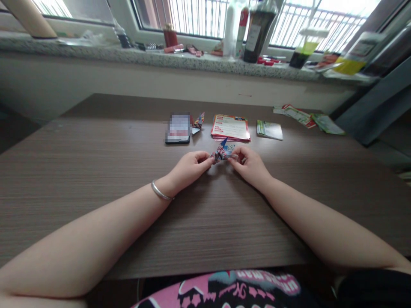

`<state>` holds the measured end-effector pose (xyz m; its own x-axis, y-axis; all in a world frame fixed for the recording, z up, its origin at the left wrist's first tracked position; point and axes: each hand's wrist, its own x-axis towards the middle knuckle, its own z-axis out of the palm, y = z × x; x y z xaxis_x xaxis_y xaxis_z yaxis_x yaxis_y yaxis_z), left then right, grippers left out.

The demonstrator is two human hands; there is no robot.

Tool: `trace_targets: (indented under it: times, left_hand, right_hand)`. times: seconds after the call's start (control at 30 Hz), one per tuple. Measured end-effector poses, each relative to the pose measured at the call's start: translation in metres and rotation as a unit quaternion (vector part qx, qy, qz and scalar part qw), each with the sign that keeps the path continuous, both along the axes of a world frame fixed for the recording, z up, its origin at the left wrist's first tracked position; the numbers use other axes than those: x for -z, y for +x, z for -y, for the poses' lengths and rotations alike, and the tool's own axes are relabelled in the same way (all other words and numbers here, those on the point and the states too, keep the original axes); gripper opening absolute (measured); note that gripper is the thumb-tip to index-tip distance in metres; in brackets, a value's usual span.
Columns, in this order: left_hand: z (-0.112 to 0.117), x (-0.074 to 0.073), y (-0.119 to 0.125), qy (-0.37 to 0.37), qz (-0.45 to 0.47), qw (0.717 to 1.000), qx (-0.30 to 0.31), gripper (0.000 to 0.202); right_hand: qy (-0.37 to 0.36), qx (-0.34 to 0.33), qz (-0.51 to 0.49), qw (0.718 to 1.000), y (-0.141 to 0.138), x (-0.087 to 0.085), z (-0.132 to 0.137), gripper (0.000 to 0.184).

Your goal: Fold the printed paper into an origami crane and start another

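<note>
A small folded paper piece (221,152), printed in red, white and blue with a pointed blue tip sticking up, is held just above the table. My left hand (194,166) pinches its left end between thumb and fingers; a silver bangle circles that wrist. On the other end, my right hand (251,166) pinches a pale flap of the paper. Right behind the hands lies a stack of red-bordered printed cards (230,127). Another folded paper figure (198,122), colourful and pointed, stands beside a dark-edged device with a blurred screen (178,128).
A small green-and-white card pile (269,130) sits right of the stack. Several loose cards (298,116) are spread near the table's back right. Behind the brown table (96,171), a stone windowsill (199,62) carries bottles, including a dark one (257,36), and small items.
</note>
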<state>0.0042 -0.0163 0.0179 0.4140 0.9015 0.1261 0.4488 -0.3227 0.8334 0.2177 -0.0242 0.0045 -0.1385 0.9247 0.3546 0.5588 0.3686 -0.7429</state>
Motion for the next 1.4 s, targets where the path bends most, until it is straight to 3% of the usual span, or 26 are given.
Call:
trace_targets:
  times: [0.17, 0.27, 0.4, 0.53, 0.67, 0.93, 1.03, 1.27, 1.4]
  left_hand:
    - [0.002, -0.006, 0.001, 0.118, -0.117, 0.982, 0.087, 0.023]
    - [0.004, -0.007, 0.000, 0.195, -0.174, 0.960, 0.102, 0.020]
    - [0.006, -0.010, -0.004, 0.238, -0.255, 0.936, 0.057, 0.019]
    - [0.012, -0.019, -0.003, 0.284, -0.365, 0.886, -0.013, 0.023]
    - [0.019, -0.027, 0.004, 0.302, -0.423, 0.854, -0.014, 0.023]
    - [0.019, -0.032, 0.009, 0.288, -0.459, 0.841, -0.003, 0.021]
    - [0.017, -0.032, 0.007, 0.291, -0.456, 0.841, 0.003, 0.021]
    - [0.012, -0.030, 0.010, 0.301, -0.464, 0.833, 0.005, 0.021]
    - [0.010, -0.029, 0.011, 0.300, -0.469, 0.831, 0.009, 0.021]
  right_hand:
    - [0.006, 0.046, -0.019, 0.999, 0.007, -0.001, -0.008, 0.011]
    - [-0.009, 0.065, -0.044, 0.997, 0.011, -0.002, -0.014, 0.016]
    - [-0.006, 0.064, -0.046, 0.997, 0.013, -0.008, -0.023, 0.018]
    - [0.031, 0.044, 0.011, 0.998, 0.011, -0.017, -0.041, 0.017]
    - [0.048, 0.006, 0.061, 0.997, 0.002, -0.030, -0.070, 0.009]
    - [0.068, -0.006, 0.188, 0.980, -0.046, -0.043, -0.116, 0.010]
    - [0.059, 0.022, 0.240, 0.969, -0.059, -0.044, -0.125, 0.013]
    - [0.033, 0.104, 0.267, 0.957, -0.071, -0.044, -0.151, 0.018]
    - [0.035, 0.107, 0.262, 0.958, -0.071, -0.041, -0.160, 0.019]
